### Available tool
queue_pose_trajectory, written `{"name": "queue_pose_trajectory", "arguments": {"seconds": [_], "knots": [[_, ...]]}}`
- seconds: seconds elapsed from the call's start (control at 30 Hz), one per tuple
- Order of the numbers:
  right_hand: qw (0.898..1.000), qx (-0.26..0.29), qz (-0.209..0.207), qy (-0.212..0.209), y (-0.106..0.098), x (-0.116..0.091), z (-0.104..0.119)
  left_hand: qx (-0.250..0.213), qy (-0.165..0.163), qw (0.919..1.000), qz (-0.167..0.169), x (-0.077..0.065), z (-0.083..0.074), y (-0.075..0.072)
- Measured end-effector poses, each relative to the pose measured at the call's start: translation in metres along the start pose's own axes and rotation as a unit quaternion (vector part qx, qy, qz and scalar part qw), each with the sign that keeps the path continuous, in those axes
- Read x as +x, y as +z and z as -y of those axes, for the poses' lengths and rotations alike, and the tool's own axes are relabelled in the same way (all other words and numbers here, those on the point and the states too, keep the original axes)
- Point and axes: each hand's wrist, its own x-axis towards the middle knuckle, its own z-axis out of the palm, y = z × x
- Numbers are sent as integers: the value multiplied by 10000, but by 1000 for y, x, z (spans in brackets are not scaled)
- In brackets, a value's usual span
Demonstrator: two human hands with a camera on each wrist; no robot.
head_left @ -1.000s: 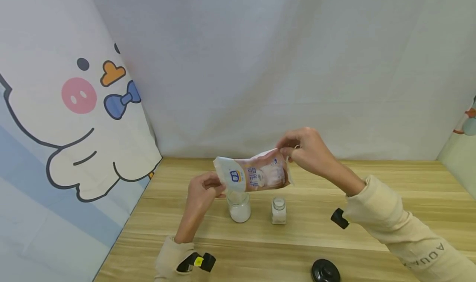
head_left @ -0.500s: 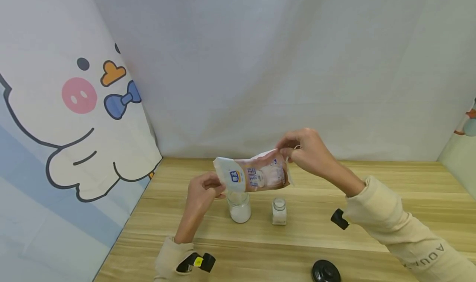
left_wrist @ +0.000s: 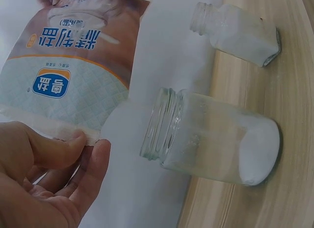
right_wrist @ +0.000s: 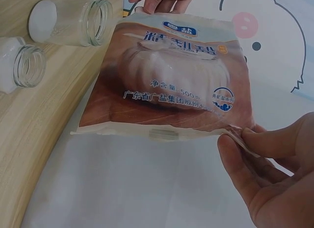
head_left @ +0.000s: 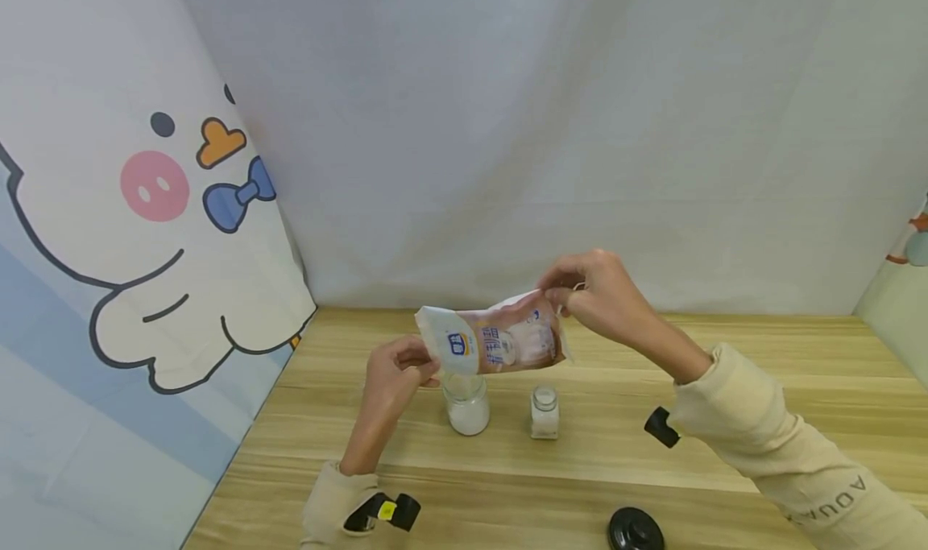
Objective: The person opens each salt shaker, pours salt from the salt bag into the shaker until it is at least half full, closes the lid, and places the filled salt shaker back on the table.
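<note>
A brown and pale-blue salt bag (head_left: 507, 337) is held in the air, tilted with its pale-blue end lower left. My left hand (head_left: 391, 377) pinches the edge of that end between thumb and fingertips. At the opposite end, my right hand (head_left: 605, 300) pinches a corner, as the right wrist view confirms. Below the bag's left end stands a large glass jar (left_wrist: 216, 134), uncovered, with white contents at its bottom. Beside it is a smaller glass jar (head_left: 544, 415), also uncovered and holding white contents. In the head view the bag hides part of the large jar's mouth.
A round black lid (head_left: 635, 529) lies near the front edge of the wooden table (head_left: 725, 485). Behind the table hangs a pale cloth backdrop (head_left: 580, 131). A cartoon-printed sheet (head_left: 65, 332) borders the left side.
</note>
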Motion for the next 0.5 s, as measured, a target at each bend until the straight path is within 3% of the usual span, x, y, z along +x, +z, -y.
{"name": "queue_pose_trajectory", "arguments": {"seconds": [0.5], "knots": [[10000,11,-37,1,0,0,1,-2,-36,10000,30,-1,0,-1]]}}
